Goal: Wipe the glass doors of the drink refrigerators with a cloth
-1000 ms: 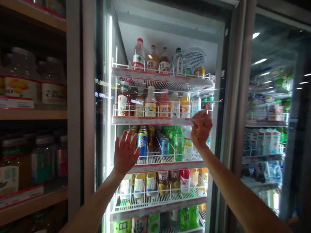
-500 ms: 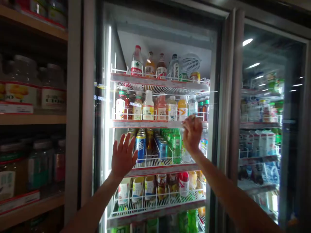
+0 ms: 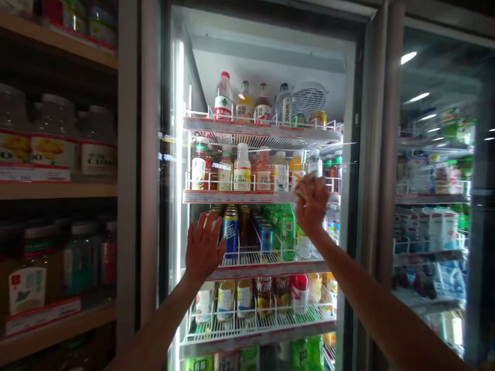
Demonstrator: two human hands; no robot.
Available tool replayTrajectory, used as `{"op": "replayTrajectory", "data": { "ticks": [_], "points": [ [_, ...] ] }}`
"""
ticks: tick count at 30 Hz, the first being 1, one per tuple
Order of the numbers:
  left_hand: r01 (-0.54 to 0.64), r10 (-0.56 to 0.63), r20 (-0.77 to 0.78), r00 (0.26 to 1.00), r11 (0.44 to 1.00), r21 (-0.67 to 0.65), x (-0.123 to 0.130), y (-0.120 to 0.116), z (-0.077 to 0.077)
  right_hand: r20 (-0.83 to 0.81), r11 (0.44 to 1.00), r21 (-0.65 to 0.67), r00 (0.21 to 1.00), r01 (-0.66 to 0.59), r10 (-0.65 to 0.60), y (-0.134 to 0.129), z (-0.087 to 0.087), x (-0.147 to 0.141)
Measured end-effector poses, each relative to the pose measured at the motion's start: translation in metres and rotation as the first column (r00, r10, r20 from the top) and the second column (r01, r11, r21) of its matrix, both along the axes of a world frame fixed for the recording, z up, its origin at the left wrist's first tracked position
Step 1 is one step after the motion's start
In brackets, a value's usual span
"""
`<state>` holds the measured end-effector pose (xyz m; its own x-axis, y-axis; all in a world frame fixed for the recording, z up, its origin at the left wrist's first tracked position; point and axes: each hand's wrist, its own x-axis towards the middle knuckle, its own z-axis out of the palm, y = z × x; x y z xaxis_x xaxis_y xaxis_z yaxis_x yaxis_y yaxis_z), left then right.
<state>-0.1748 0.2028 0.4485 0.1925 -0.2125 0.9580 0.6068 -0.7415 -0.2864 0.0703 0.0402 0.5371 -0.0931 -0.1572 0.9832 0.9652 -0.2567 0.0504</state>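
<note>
Just now the bare right hand [image 3: 312,206] sits slightly further left across the clear glass cooler door [image 3: 247,51] than a second ago. Its fingers are curled, apparently around a small, pale, crumpled cloth [image 3: 304,186], though blur keeps me from being sure. I read that as a short sweep over the pane, right of centre in the frame. The bare left hand [image 3: 204,247] keeps its place left of centre, fingers spread and gripping nothing; whether it touches the glass I cannot tell. Behind the pane, white wire shelves [image 3: 232,197] carry plastic bottles [image 3: 223,100] and metal cans [image 3: 231,234]. Brown wooden shelves [image 3: 58,191] fill the left of the frame; a second glass-fronted cooler [image 3: 393,129] at the right shows bright light reflections [image 3: 419,97].
</note>
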Motion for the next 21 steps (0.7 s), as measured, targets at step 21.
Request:
{"op": "replayTrajectory", "data": {
  "ticks": [21],
  "points": [
    [0.015, -0.015, 0.013, 1.000, 1.000, -0.002, -0.001, 0.001, 0.000, 0.342, 0.912, -0.405, 0.935, 0.058, 0.092, 0.009, -0.082, -0.050]
  ]
}}
